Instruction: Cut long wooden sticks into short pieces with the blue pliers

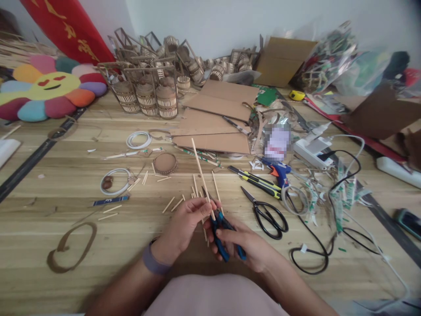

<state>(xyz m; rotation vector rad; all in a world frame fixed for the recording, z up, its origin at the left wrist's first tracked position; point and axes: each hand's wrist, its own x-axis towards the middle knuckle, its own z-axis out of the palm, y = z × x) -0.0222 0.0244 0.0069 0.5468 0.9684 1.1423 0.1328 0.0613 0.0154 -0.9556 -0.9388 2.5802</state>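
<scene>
My left hand [187, 221] pinches a long thin wooden stick [201, 173] that slants up and away to the left. My right hand [245, 245] is closed round blue-handled cutting pliers [223, 235], whose jaws meet the stick near my left fingertips. Several short cut stick pieces [176, 202] lie on the wooden floor [66, 193] just beyond my hands. A second long stick [216, 188] lies beside them.
Black scissors [268, 215], a yellow-black utility knife [255, 181] and a blue glue gun [279, 171] lie to the right, with black and white cables [329, 228] and a power strip [312, 147]. Cardboard sheets [217, 118], small woven baskets [158, 98] and a flower cushion [49, 92] lie further back.
</scene>
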